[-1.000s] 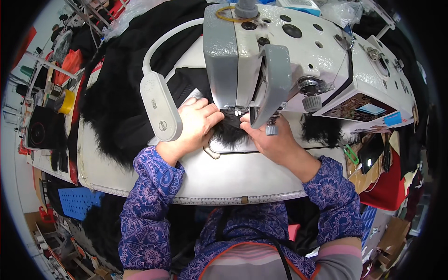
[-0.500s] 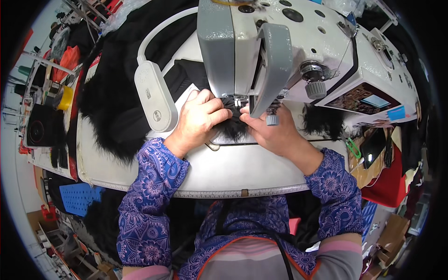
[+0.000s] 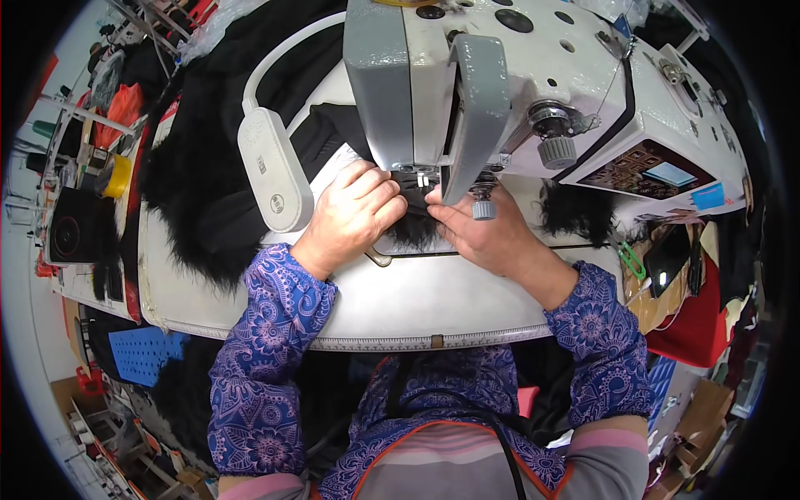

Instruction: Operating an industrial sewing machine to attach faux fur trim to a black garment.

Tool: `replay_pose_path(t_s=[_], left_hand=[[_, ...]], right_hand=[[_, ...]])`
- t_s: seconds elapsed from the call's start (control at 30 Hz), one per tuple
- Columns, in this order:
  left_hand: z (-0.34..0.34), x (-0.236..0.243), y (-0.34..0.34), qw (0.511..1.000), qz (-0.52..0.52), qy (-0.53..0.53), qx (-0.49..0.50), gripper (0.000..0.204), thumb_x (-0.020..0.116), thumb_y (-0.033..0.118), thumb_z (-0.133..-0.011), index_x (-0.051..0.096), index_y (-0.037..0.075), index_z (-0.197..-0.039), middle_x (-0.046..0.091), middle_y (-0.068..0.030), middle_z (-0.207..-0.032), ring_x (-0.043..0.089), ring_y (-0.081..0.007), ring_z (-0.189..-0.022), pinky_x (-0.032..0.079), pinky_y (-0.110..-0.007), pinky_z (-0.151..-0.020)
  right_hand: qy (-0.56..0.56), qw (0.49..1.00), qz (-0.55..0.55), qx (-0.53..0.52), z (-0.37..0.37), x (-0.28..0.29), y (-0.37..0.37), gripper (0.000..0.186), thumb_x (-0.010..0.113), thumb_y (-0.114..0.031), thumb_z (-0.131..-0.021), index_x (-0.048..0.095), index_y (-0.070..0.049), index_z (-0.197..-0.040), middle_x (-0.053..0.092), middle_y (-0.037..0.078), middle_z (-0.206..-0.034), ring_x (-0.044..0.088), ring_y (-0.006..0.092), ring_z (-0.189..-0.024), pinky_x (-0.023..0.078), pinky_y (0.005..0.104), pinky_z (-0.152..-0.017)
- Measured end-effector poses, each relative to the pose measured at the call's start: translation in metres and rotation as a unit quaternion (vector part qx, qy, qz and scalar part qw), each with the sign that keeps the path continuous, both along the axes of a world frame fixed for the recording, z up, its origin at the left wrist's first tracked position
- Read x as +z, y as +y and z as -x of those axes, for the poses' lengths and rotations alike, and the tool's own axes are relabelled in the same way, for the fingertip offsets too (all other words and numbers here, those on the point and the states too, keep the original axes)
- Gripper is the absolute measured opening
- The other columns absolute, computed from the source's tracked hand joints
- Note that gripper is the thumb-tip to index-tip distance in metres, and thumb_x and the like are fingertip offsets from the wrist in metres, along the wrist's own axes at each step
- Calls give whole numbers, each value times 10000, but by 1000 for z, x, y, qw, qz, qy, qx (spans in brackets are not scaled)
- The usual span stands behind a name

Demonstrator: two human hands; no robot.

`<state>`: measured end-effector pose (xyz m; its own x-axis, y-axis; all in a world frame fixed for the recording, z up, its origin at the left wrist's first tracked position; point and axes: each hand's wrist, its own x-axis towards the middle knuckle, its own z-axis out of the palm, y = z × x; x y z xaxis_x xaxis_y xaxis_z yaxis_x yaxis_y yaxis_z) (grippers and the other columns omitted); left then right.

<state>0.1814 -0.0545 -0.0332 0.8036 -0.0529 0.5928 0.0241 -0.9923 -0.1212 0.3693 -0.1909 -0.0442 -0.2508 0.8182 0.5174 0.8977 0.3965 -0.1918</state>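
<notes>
A white and grey sewing machine [image 3: 379, 92] stands over the table, its needle area in front of me. Black furry fabric [image 3: 412, 229] lies under the presser foot [image 3: 423, 179]. On the left of the foot, my left hand [image 3: 354, 210] is closed, its curled fingers pressing the fabric's edge. My right hand [image 3: 483, 229] is on the other side, thumb and fingertips pinching the same fabric close to the foot. The machine's grey guard partly hides the right fingers. More black fabric [image 3: 329, 137] stretches behind the left hand.
A white lamp [image 3: 275, 171] on a curved neck hangs left of the machine. Long black fur [image 3: 187, 208] covers the table's left part. A measuring tape [image 3: 375, 342] runs along the front edge. At the right lie green-handled snips [image 3: 631, 260] and a dark phone [image 3: 669, 262].
My left hand's fingers have shifted slightly back from the presser foot and look more curled. The right hand stays nearly in place. The whole view has shifted a little.
</notes>
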Motion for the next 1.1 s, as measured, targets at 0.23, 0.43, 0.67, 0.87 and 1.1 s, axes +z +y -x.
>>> replay_pose_path(t_s=[0.23, 0.43, 0.67, 0.87, 1.1], left_hand=[[-4, -8, 0, 998, 70, 1, -1, 157, 630, 130, -706, 668, 77, -849, 586, -23, -794, 567, -190, -789, 469, -334, -773], [-3, -5, -2, 998, 65, 5, -6, 168, 635, 120, -695, 680, 77, -851, 599, -22, -848, 573, -184, -794, 465, -322, -716], [10, -10, 1, 993, 112, 21, -24, 228, 645, 91, -664, 689, 46, -883, 617, -33, -908, 582, -189, -800, 465, -321, -704], [21, 4, -5, 988, 127, 80, -23, 348, 716, 138, -592, 690, -20, -900, 607, -115, -1136, 535, -289, -1163, 471, -432, -938], [19, 2, -10, 973, 185, 127, -47, 294, 728, 212, -751, 643, 38, -971, 634, -110, -1167, 603, -280, -1090, 470, -423, -951]], right_hand=[[17, 1000, 13, 3, 3, 4, 2, 243, 751, -135, -708, 702, -103, -944, 684, 5, -1013, 636, 226, -928, 508, 371, -785], [9, 1000, 29, 0, -1, 2, 1, 251, 759, -149, -700, 695, -116, -941, 686, -9, -1043, 642, 222, -921, 507, 377, -770], [16, 999, 24, -16, 1, 5, -1, 252, 765, -157, -699, 696, -139, -940, 686, -37, -1064, 633, 213, -959, 497, 381, -798], [21, 999, 29, -25, -1, 5, -1, 245, 758, -145, -708, 698, -135, -946, 686, -29, -1081, 633, 219, -990, 502, 392, -814], [27, 997, 57, -46, -9, -1, 0, 238, 767, -152, -696, 696, -118, -920, 695, 6, -1041, 662, 235, -932, 525, 396, -772]])
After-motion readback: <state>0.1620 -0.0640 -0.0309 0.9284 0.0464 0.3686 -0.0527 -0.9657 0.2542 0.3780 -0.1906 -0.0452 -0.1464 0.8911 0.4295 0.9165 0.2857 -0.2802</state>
